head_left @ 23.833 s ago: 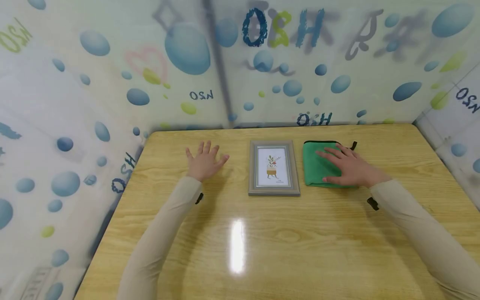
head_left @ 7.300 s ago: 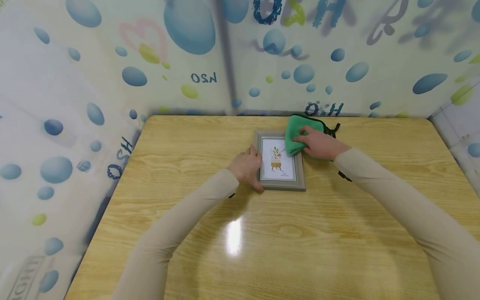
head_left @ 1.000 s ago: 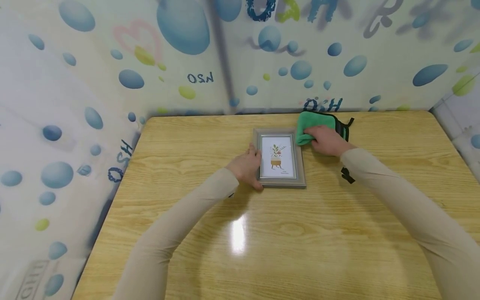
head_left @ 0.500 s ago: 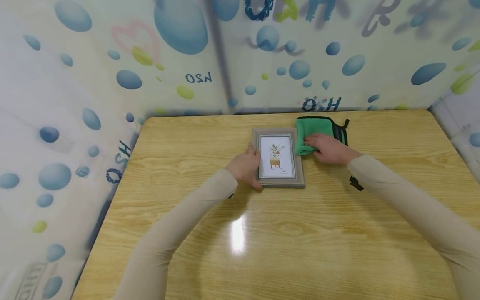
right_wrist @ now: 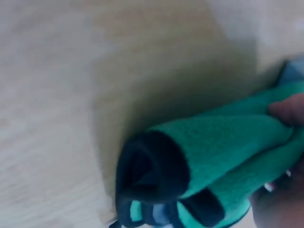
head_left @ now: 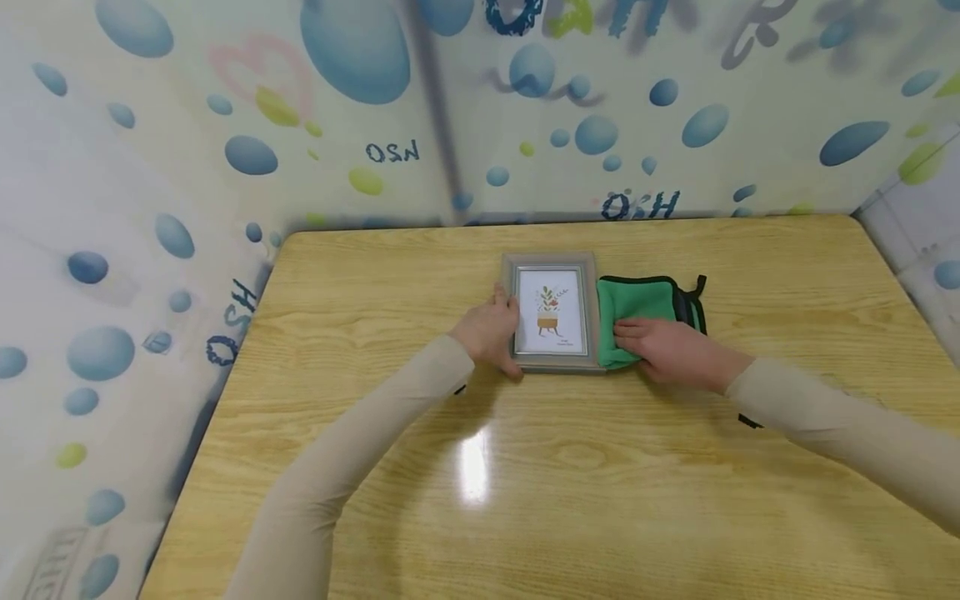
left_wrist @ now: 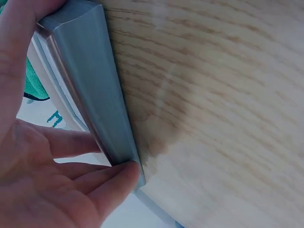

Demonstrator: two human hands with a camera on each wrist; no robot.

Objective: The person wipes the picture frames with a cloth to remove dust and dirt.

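Note:
A grey picture frame (head_left: pixel 557 364) with a plant drawing lies face up on the wooden table. My left hand (head_left: pixel 489 336) grips its left side; in the left wrist view fingertips (left_wrist: pixel 126 173) press against the frame's side moulding (left_wrist: pixel 97 80), with the thumb near the other corner. Against the frame's right border, my right hand (head_left: pixel 678 350) holds a folded green cloth (head_left: pixel 637 300) with black edging and a black loop. The right wrist view shows the cloth (right_wrist: pixel 228 152) bunched between thumb and fingers, partly cut off by the image edge.
The wooden table (head_left: pixel 570 492) reaches back to a printed wall (head_left: pixel 480 108) with blue and green spots and lettering. A bright light reflection (head_left: pixel 473 467) shines on the tabletop in front of the frame.
Over the last second my right hand has drawn the green cloth down the frame's right border, from the upper corner towards the lower one. My left hand stays on the frame's left side.

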